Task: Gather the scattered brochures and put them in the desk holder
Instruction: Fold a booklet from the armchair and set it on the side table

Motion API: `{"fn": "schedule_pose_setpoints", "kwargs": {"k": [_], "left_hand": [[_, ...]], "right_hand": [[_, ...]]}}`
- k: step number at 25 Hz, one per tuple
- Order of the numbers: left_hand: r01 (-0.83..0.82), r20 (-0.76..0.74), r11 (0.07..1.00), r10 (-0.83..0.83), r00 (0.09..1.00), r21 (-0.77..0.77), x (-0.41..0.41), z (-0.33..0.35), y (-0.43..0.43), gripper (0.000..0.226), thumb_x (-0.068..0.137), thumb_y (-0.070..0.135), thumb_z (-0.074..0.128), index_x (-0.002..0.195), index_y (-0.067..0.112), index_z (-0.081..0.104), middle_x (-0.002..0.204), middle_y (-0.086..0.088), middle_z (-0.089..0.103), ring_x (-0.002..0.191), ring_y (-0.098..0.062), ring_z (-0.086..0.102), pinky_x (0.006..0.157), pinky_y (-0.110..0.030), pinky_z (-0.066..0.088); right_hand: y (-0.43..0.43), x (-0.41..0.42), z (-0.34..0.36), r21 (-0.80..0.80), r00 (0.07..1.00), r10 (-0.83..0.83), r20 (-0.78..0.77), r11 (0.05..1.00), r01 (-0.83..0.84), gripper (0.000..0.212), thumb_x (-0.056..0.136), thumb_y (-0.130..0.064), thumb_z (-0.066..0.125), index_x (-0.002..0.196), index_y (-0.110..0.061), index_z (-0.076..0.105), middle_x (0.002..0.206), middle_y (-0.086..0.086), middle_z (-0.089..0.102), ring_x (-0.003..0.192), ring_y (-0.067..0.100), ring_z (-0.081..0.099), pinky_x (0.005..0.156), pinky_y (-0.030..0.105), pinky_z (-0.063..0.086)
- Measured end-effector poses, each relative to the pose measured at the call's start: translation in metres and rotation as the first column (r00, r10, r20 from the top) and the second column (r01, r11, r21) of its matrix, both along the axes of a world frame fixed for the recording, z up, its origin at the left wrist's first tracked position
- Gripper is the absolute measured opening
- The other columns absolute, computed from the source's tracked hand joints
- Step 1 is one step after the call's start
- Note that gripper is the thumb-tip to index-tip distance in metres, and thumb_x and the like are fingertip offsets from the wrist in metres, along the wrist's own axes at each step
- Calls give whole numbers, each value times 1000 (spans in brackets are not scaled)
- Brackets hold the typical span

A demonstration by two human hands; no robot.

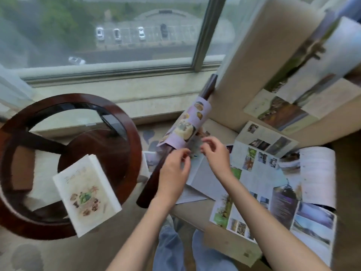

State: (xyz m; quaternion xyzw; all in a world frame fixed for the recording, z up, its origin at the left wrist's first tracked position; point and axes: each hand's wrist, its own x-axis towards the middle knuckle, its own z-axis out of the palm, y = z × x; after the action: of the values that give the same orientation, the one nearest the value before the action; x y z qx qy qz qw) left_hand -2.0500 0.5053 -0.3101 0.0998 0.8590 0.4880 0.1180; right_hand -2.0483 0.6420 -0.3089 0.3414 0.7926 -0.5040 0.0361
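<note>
Brochures (254, 173) (roughly eight) lie by left hand (172, 174), right hand (216, 155).

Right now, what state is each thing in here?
Lilac brochure: draped over a dark wooden bar.
White booklet: closed, overhanging the table rim.
Seat brochures: unfolded, scattered flat.
Top brochure: hanging over the cushion.
Left hand: fingers curled, grip unclear.
Right hand: fingers curled, grip unclear.
</note>
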Motion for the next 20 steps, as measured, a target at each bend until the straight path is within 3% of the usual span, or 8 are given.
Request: {"fn": "schedule_pose_setpoints", "kwargs": {"k": [4, 7, 9, 11, 14, 16, 20], "left_hand": [[173, 198, 948, -121, 973, -268, 57, -64, 50, 37, 92, 18, 49, 128, 9, 47, 126, -7, 52, 121, -22, 44, 98, -30, 35], [62, 335, 910, 87, 938, -410, 64, -106, 55, 50, 92, 17, 50, 137, 3, 34, 139, -17, 39, 129, -30, 35, 104, -37, 31], [-153, 517, 902, 363, 775, -404, 62, -125, 62, 57, 92, 18, 52, 140, 0, 27, 143, -23, 33, 132, -35, 31, 106, -41, 28], [-371, 681, 830, 555, 478, -417, 57, -138, 71, 61, 91, 23, 53, 140, 1, 24, 142, -24, 35, 128, -38, 38, 104, -43, 33], [-668, 819, 674, 548, 168, -314, 50, -151, 85, 51, 91, 21, 55, 132, 0, 36, 133, -20, 50, 118, -36, 52, 95, -45, 44], [-781, 869, 542, 495, -3, -311, 44, -154, 88, 40, 92, 17, 54, 129, 3, 43, 129, -15, 55, 116, -30, 56, 90, -41, 45], [-819, 905, 462, 399, -149, -339, 37, -159, 80, 22, 93, 14, 54, 114, 7, 54, 133, -8, 54, 121, -23, 53, 101, -37, 39]], "right_hand": [[60, 77, -58, 52, 918, -188, 348, 982, 181, 23, 95, -13, 46, 114, -8, 58, 115, 13, 62, 103, 26, 58, 78, 28, 42], [70, 100, -94, -1, 872, -164, 462, 983, 185, 28, 95, -15, 45, 119, -6, 55, 119, 13, 60, 102, 27, 57, 72, 24, 36], [72, 105, -114, -51, 872, -137, 471, 982, 182, 28, 95, -15, 44, 119, -5, 54, 118, 13, 59, 101, 27, 57, 71, 26, 38], [71, 103, -126, -79, 875, -110, 472, 983, 167, 28, 95, -15, 44, 119, -5, 53, 118, 13, 59, 101, 26, 57, 72, 26, 38], [73, 96, -138, -87, 891, -67, 448, 989, 118, 29, 94, -16, 45, 120, -8, 54, 117, 9, 60, 102, 22, 56, 75, 24, 37], [77, 91, -141, -88, 902, -47, 429, 992, 93, 29, 94, -17, 45, 121, -9, 54, 117, 8, 60, 98, 19, 55, 74, 23, 36], [88, 83, -139, -96, 925, -24, 378, 993, 65, 29, 94, -15, 45, 121, -9, 53, 114, 8, 59, 88, 13, 49, 71, 24, 36]]}}
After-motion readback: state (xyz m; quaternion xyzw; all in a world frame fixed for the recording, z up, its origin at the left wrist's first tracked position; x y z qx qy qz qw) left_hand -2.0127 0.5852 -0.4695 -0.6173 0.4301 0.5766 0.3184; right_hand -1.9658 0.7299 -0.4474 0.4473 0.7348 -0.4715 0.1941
